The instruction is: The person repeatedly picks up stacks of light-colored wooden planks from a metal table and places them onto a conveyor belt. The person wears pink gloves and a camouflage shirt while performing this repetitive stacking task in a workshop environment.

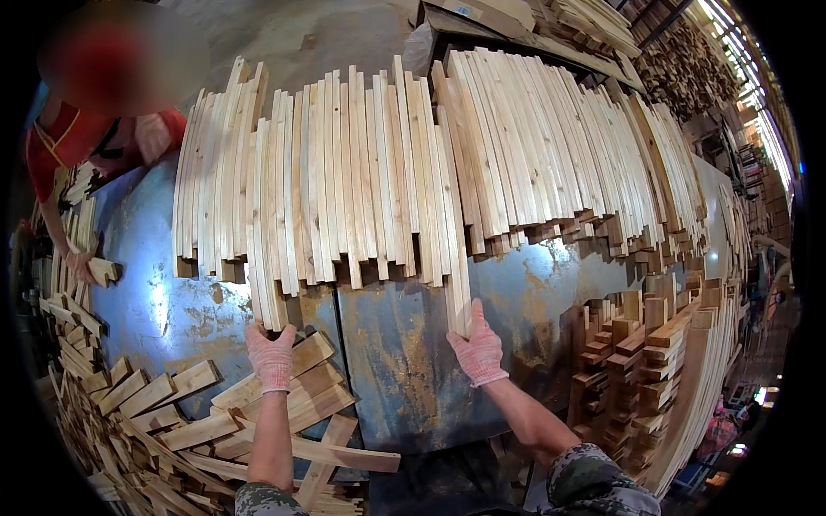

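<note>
Fingers of left hand (271, 354) and right hand (478, 348) each clasp a slat end (268, 297) (gloved). Pulling both evenly would keep the slats (361, 172) beyond the fingertips undisturbed.

One small label, and perhaps cartons far off

A small white label (465, 10) with a blue mark sits on the near edge of a pale flat board (495, 12), just past the far edge of the blue metal tabletop (404, 344); it is rectangular and too small to make out further. Beyond the tabletop's right edge, brown box-like shapes (777, 209) stand stacked and may be cartons, though they are too blurred to be sure. No signs or screens can be made out anywhere.
</note>
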Available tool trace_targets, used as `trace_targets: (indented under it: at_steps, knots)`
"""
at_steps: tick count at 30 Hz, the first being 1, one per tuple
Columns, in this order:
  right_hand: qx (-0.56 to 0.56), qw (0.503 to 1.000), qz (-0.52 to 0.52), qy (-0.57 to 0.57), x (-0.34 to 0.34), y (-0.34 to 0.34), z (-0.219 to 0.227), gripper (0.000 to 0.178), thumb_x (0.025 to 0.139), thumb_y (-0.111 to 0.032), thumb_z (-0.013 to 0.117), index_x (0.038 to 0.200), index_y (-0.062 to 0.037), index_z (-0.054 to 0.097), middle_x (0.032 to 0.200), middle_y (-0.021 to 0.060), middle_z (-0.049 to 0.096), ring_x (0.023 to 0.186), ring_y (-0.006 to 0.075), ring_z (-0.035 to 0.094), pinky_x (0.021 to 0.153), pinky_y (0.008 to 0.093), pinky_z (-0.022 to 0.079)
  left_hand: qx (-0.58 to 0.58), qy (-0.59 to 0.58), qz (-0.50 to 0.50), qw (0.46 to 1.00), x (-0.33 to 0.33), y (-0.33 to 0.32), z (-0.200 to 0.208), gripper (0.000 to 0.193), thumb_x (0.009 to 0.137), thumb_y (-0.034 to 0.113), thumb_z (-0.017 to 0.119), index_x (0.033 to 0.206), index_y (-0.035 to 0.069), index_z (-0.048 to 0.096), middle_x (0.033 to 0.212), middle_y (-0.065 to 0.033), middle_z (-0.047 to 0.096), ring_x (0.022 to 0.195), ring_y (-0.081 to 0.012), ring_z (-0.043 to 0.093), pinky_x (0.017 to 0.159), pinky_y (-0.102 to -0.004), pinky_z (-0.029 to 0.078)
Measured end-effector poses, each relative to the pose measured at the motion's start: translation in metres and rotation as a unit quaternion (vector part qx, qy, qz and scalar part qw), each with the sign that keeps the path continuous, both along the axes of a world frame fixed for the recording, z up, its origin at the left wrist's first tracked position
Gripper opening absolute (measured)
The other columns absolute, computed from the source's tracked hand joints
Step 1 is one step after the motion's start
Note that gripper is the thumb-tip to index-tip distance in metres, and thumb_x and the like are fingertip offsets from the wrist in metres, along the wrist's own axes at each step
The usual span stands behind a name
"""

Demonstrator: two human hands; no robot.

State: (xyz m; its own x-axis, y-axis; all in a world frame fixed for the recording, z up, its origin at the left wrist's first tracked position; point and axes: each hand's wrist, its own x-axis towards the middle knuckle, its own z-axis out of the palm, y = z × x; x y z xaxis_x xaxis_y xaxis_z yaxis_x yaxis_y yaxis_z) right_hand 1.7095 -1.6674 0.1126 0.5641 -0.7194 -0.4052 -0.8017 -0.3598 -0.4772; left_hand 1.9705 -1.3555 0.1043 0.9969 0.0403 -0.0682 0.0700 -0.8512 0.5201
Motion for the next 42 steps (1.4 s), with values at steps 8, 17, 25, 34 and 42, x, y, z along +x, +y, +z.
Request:
trace_targets:
  at_steps: [8, 17, 25, 34, 42]
  knots:
    - [0.005, 0.998, 0.026, 0.065, 0.099, -0.075, 0.007, 0.099, 0.086, -0.035, 0.077, 0.166, -0.0090, 0.025, 0.141, 0.0273, 0.062, 0.118, 0.0438, 0.066, 0.102, 0.0489, 0.054, -0.016, 0.126, 0.098, 0.987, 0.016, -0.016, 0.030, 0.071, 0.070, 0.030, 0.092, 0.123, -0.003, 0.057, 0.122, -0.0255, 0.065, 0.116, -0.0393, 0.064, 0.102, -0.0465, 0.051]
    - [0.103, 0.994, 0.013, 0.018, 0.109, -0.111, -0.050, 0.102, 0.074, -0.024, 0.083, 0.159, 0.0039, 0.035, 0.146, 0.0286, 0.059, 0.134, 0.0407, 0.059, 0.114, 0.0416, 0.047, 0.119, 0.201, -0.082, 0.969, 0.097, -0.045, 0.021, 0.066, 0.069, 0.014, 0.085, 0.121, -0.005, 0.050, 0.123, -0.0287, 0.065, 0.119, -0.0451, 0.065, 0.104, -0.0447, 0.053]
    - [0.078, 0.997, 0.014, -0.005, 0.110, -0.102, -0.039, 0.086, 0.075, -0.019, 0.081, 0.150, 0.0032, 0.044, 0.137, 0.0262, 0.064, 0.128, 0.0420, 0.061, 0.110, 0.0420, 0.049, 0.069, 0.155, -0.122, 0.978, 0.117, -0.055, 0.020, 0.063, 0.068, 0.011, 0.083, 0.118, -0.004, 0.047, 0.113, -0.0278, 0.065, 0.113, -0.0462, 0.065, 0.098, -0.0474, 0.054]
    - [0.071, 0.993, 0.052, -0.080, -0.035, -0.004, 0.039, 0.070, 0.077, -0.025, 0.085, 0.137, -0.0062, 0.055, 0.129, 0.0230, 0.065, 0.125, 0.0436, 0.059, 0.106, 0.0492, 0.051, 0.048, 0.119, -0.224, 0.966, -0.036, 0.039, 0.071, 0.081, 0.064, 0.032, 0.096, 0.124, -0.005, 0.054, 0.120, -0.0266, 0.063, 0.113, -0.0438, 0.064, 0.097, -0.0497, 0.053]
    - [0.202, 0.978, 0.045, -0.021, -0.162, 0.059, 0.034, 0.066, 0.080, -0.021, 0.081, 0.140, -0.0100, 0.057, 0.122, 0.0211, 0.071, 0.116, 0.0425, 0.067, 0.101, 0.0469, 0.055, 0.023, 0.287, -0.256, 0.923, -0.147, 0.149, 0.093, 0.083, 0.069, 0.039, 0.093, 0.133, -0.002, 0.059, 0.119, -0.0231, 0.066, 0.111, -0.0433, 0.065, 0.099, -0.0492, 0.052]
